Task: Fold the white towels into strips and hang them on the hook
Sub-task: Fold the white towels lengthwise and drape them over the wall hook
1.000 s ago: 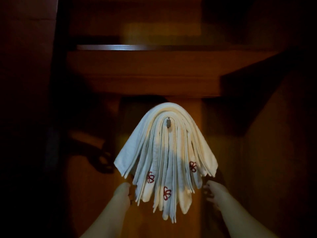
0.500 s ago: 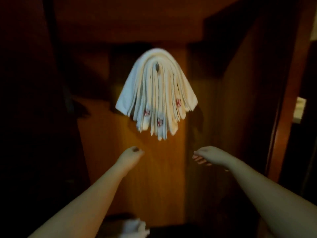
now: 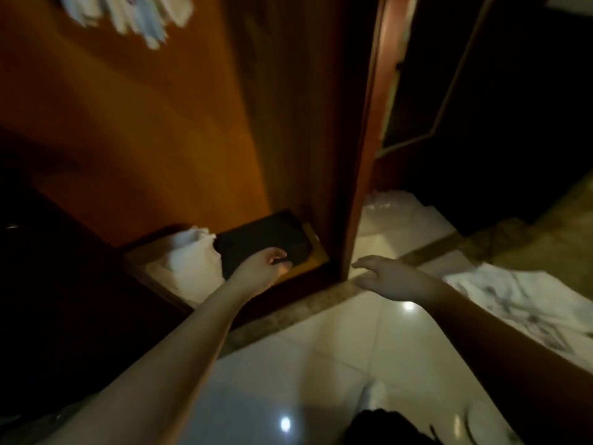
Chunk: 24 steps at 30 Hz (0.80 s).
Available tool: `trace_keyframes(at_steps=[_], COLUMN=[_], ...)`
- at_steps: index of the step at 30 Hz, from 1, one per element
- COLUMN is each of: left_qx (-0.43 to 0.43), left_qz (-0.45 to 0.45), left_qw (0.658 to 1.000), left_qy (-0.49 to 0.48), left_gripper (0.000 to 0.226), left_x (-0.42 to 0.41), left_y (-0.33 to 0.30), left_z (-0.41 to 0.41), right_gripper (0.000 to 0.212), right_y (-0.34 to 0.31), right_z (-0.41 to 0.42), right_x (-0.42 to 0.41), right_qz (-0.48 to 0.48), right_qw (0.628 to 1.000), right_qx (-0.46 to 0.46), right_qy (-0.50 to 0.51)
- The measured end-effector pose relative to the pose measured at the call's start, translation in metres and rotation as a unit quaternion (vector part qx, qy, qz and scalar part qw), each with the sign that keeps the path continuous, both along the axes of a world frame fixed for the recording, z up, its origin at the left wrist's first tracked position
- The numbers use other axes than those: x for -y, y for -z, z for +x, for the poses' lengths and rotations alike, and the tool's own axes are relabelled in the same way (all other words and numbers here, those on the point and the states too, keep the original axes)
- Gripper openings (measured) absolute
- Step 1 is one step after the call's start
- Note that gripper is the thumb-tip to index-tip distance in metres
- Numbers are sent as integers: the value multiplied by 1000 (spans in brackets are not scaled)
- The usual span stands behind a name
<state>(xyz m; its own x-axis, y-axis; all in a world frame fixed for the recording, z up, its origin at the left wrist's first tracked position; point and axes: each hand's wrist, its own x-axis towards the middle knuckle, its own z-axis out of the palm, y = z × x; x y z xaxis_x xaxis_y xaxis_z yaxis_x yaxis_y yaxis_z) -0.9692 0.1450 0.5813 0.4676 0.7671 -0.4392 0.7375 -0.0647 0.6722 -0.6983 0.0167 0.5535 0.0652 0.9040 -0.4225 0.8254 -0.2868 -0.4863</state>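
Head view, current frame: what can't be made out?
- Hanging towels: cut off by the top edge, motion-blurred; hook not visible.
- White towel in the cabinet: dim, folds unclear.
- Left hand: fingers against the black object, contact unclear.
- Cloth on the floor: cut off by the right edge.

- One bunch of hanging white towels (image 3: 128, 11) at the top edge, blurred; the strips in it cannot be counted.
- One crumpled white towel (image 3: 192, 261) on the cabinet floor.
- One dark flat object (image 3: 263, 239) beside it.
- One printed white cloth (image 3: 519, 297) on the tiled floor at right.
- Two bare hands: left hand (image 3: 263, 268), right hand (image 3: 388, 277), both with nothing in them.
- One wooden cabinet (image 3: 160, 123).
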Motion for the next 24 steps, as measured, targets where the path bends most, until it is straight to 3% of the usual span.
trace_keyframes(at_steps=[6, 12, 17, 24], left_qx=[-47, -112, -142, -197], left_qz=[-56, -77, -93, -105], left_qw=[991, 981, 971, 942], left_qy=[116, 136, 167, 249], left_gripper=[41, 42, 37, 36], left_x=[52, 94, 124, 154], left_y=[65, 130, 186, 253], left_z=[110, 256, 387, 556], right_gripper=[59, 55, 54, 50], right_y=[90, 164, 214, 279], right_z=[76, 180, 293, 433], right_x=[110, 189, 227, 286], right_qz=[-69, -138, -189, -276], right_qw=[989, 961, 939, 907], right_qx=[-1, -75, -119, -115], right_qy=[131, 228, 263, 297])
